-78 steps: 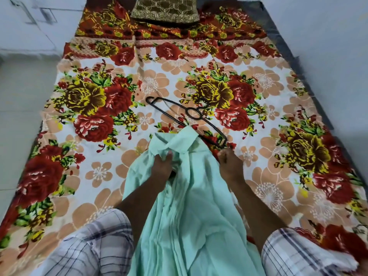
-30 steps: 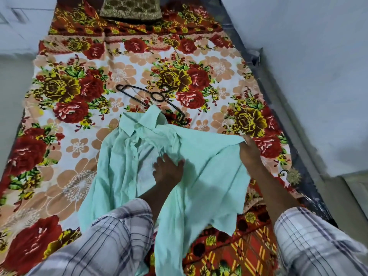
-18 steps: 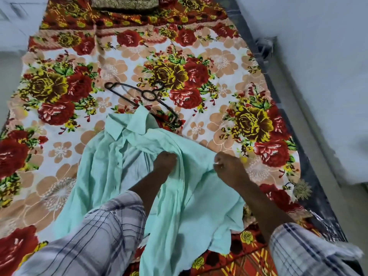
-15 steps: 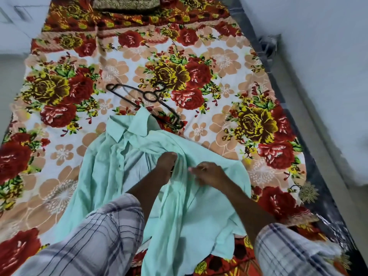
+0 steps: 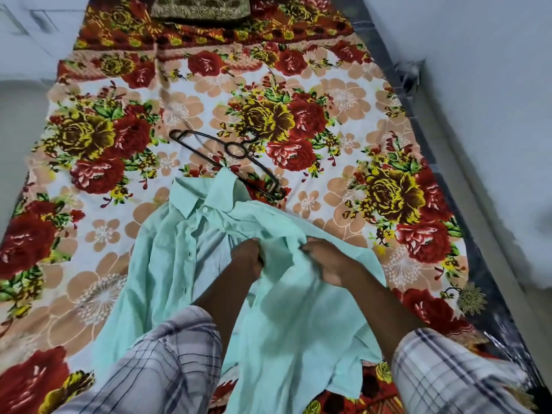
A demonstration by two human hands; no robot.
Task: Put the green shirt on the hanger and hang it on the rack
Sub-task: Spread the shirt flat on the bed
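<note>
1. Across the floral bedsheet point(image 5: 343, 94): much free room at the left and beyond the collar point(image 5: 206, 195); at the right, bed edge point(image 5: 440, 180) and wall point(image 5: 493, 85) near, so less room to swing.
2. On this sheet, the green shirt point(image 5: 298, 324): front up, collar pointing away from the person.
3. Just beyond the collar, the black hanger point(image 5: 236, 150): flat, untouched. No rack in view.
4. Left hand point(image 5: 246, 258) and right hand point(image 5: 325, 261): close together, fingers curled into the front cloth. Probably opening the shirt front; next, reaching over the collar for the hanger without dragging the cloth.
</note>
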